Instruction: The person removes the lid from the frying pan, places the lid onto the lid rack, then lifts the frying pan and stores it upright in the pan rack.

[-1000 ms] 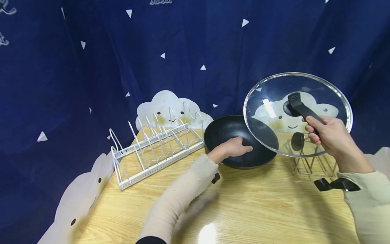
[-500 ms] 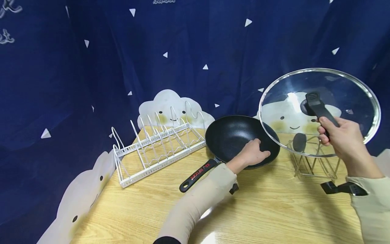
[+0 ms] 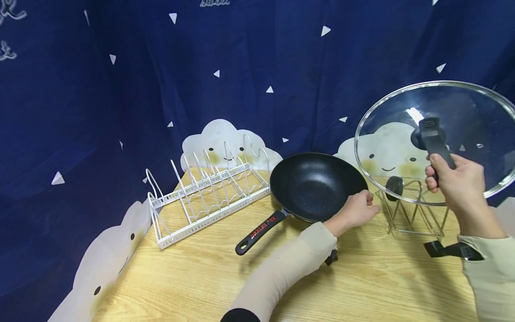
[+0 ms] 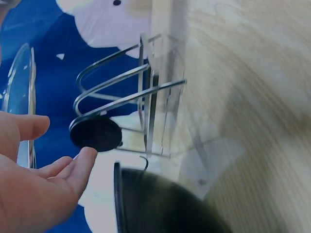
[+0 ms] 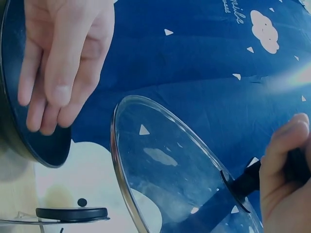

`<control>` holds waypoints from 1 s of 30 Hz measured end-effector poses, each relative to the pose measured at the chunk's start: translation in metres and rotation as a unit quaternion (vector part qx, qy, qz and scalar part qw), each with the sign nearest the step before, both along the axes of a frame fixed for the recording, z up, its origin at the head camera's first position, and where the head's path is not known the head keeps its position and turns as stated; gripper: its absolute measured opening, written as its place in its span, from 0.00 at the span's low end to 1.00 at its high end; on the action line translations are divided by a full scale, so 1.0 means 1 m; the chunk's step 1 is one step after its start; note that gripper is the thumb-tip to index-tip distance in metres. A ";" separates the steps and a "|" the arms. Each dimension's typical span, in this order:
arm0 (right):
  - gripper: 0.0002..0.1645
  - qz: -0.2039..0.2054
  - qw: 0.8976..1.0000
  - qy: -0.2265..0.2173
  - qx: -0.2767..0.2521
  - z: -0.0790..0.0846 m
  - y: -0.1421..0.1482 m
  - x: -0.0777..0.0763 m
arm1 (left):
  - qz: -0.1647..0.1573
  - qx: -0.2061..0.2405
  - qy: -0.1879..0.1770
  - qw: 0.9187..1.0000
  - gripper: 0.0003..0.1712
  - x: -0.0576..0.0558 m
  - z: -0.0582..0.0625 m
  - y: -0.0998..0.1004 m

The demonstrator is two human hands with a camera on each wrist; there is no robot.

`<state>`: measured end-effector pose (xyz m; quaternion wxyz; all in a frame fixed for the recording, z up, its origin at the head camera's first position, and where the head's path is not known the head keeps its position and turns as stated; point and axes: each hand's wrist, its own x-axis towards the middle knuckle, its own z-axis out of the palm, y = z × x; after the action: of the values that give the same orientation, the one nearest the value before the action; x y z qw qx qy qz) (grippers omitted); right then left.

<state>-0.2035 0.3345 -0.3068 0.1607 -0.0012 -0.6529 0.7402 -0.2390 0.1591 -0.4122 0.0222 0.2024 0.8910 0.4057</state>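
Head view: fingers of the right hand curled round the handle of a raised glass lid; those of the left hand loosely extended near the right rim of a pan. Pan, white rack and wire stand sit on the surface.

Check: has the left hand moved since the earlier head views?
Yes: the left hand moved right, across the wok, toward the wire stand.
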 end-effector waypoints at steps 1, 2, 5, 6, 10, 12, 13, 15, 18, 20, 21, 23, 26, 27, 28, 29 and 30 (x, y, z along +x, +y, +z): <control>0.12 -0.006 1.000 0.002 0.000 0.000 0.000 0.000 | -0.002 -0.002 0.002 1.000 0.17 0.000 -0.001 0.004; 0.12 -0.011 1.000 0.004 -0.004 0.001 0.000 0.000 | -0.003 -0.004 0.002 1.000 0.17 0.001 -0.002 0.008; 0.12 -0.026 1.000 0.007 -0.007 0.002 -0.001 0.000 | -0.011 -0.010 -0.006 1.000 0.17 0.002 -0.005 0.020; 0.11 -0.029 0.999 0.008 -0.011 0.003 -0.002 0.000 | -0.011 -0.010 -0.011 1.000 0.16 0.002 -0.006 0.024; 0.10 -0.041 0.999 0.008 -0.022 0.005 -0.002 0.000 | -0.008 -0.023 -0.013 1.000 0.12 0.001 -0.009 0.040; 0.09 -0.047 0.998 0.008 -0.030 0.005 -0.001 0.000 | -0.006 -0.022 -0.018 1.000 0.12 0.000 -0.011 0.047; 0.09 -0.050 0.998 0.010 -0.031 0.004 -0.001 0.001 | -0.003 -0.027 -0.017 0.999 0.12 0.000 -0.013 0.050; 0.08 -0.059 0.998 0.012 -0.030 0.003 0.000 0.001 | 0.006 -0.029 -0.030 0.999 0.12 0.000 -0.018 0.055; 0.07 -0.079 0.997 0.009 -0.013 -0.002 0.001 0.003 | 0.012 -0.021 -0.063 0.998 0.16 0.001 -0.026 0.059; 0.08 -0.093 0.996 0.008 0.003 -0.004 0.002 0.003 | 0.011 -0.011 -0.081 0.997 0.19 0.002 -0.031 0.062; 0.08 -0.100 0.995 0.006 0.011 -0.004 0.002 0.004 | 0.008 -0.001 -0.089 0.996 0.19 0.002 -0.034 0.064; 0.08 -0.111 0.994 0.003 0.019 -0.005 0.002 0.003 | 0.004 0.026 -0.105 0.994 0.19 0.002 -0.037 0.067; 0.09 -0.119 0.993 0.000 0.022 -0.004 0.003 0.002 | 0.014 0.041 -0.107 0.993 0.17 0.002 -0.039 0.072; 0.09 -0.121 0.992 -0.001 0.024 -0.003 0.003 0.002 | 0.018 0.051 -0.111 0.992 0.17 0.002 -0.039 0.073; 0.09 -0.121 0.992 -0.002 0.026 -0.004 0.003 0.003 | 0.024 0.054 -0.111 0.992 0.16 0.001 -0.039 0.075; 0.09 -0.121 0.992 -0.004 0.025 -0.004 0.003 0.003 | 0.030 0.056 -0.110 0.992 0.15 0.001 -0.040 0.076; 0.10 -0.121 0.992 -0.006 0.028 -0.004 0.004 0.004 | 0.036 0.054 -0.108 0.992 0.13 0.001 -0.040 0.078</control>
<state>-0.1996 0.3380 -0.3107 0.2448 -0.0804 -0.6692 0.6970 -0.2379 0.2367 -0.4526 0.0926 0.1258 0.8670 0.4732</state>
